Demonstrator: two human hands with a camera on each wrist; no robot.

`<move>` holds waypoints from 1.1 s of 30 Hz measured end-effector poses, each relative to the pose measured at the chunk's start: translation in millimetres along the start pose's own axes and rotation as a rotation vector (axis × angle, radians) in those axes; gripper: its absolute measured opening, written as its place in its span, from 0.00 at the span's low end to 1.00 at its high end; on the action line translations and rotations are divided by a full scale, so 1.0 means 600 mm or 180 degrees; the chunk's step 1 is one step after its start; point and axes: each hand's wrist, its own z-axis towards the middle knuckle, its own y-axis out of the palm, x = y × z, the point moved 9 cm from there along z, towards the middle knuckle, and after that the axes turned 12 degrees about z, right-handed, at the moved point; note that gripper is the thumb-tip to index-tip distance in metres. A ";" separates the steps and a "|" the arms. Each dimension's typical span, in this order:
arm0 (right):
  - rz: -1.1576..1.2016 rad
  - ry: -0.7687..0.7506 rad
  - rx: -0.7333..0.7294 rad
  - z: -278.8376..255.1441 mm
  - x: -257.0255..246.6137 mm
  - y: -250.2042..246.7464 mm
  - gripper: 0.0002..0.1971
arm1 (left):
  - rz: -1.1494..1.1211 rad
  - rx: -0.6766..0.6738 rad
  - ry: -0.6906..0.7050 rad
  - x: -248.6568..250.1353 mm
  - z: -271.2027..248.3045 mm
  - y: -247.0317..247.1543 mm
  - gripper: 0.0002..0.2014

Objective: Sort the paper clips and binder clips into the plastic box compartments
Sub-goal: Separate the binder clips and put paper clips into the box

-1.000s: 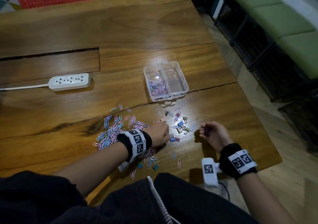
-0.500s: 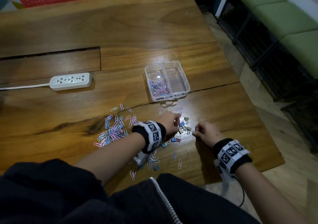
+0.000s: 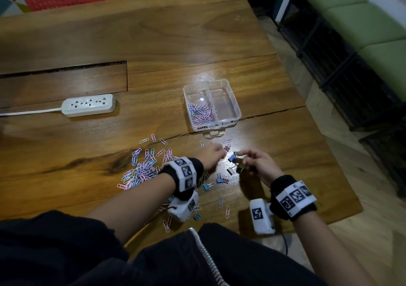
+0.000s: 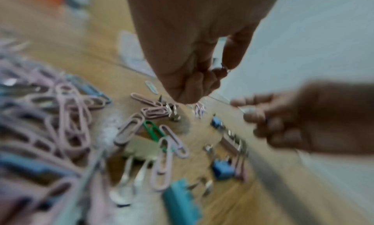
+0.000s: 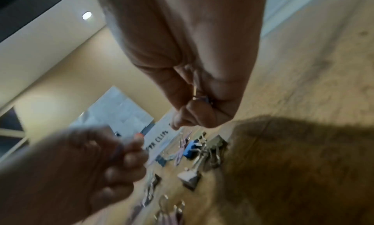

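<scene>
Binder clips (image 3: 222, 179) lie scattered on the table (image 3: 66, 153) short of the plastic box (image 3: 238, 115). Right hand (image 3: 260, 164) grips several; left hand (image 3: 212, 157) pinches something small, unidentifiable. Judged light, stiff, springy: best taken by the wire handles.

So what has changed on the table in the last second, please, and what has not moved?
The left hand moved forward and rightward from the paper clip pile toward the binder clips. The right hand rose slightly, moved toward the left one and now pinches binder clips near it. The plastic box, with clips only in its left compartment, and the power strip stayed put.
</scene>
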 end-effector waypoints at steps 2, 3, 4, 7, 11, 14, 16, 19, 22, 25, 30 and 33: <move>-0.0614 -0.0037 -0.0029 0.006 0.000 0.015 0.16 | -0.1523 -0.0138 -0.0177 -0.008 -0.007 -0.012 0.16; -0.0783 -0.0050 -0.0035 0.011 0.002 0.019 0.16 | -0.1982 -0.0175 -0.0124 -0.007 -0.009 -0.022 0.15; -0.0956 -0.0065 -0.0023 0.017 0.006 0.018 0.16 | -0.2240 -0.0183 -0.0056 -0.006 -0.011 -0.034 0.15; -0.1585 -0.0078 0.0175 0.026 0.009 -0.008 0.19 | -0.2434 -0.0048 -0.0073 -0.016 -0.014 -0.067 0.14; -0.1796 -0.0366 0.0668 0.022 -0.025 -0.029 0.15 | -0.0803 0.0407 -0.0492 -0.050 -0.011 -0.100 0.10; -0.1362 -0.0477 0.0674 0.033 -0.029 -0.001 0.14 | 0.1129 0.0492 -0.0148 -0.037 -0.001 -0.100 0.05; -0.1629 -0.0449 0.0676 0.041 -0.022 0.025 0.13 | 0.1920 0.0430 0.0041 -0.029 0.008 -0.090 0.10; -0.2685 -0.0487 0.0935 0.037 -0.032 0.054 0.13 | 0.2415 0.0591 0.0035 -0.023 0.013 -0.098 0.11; -0.3198 -0.0454 0.1094 0.037 -0.041 0.068 0.19 | 0.2648 0.0516 -0.0078 -0.034 0.014 -0.094 0.13; -0.3405 -0.0371 0.1146 0.046 -0.044 0.070 0.20 | 0.2778 0.0394 -0.0169 -0.049 0.014 -0.090 0.18; -0.3265 -0.0342 0.0887 0.051 -0.028 0.069 0.12 | 0.2640 0.0174 -0.0119 -0.045 0.003 -0.082 0.19; -0.2816 -0.0369 0.0558 0.048 -0.008 0.063 0.06 | 0.1268 0.0263 -0.0116 -0.030 0.001 -0.085 0.08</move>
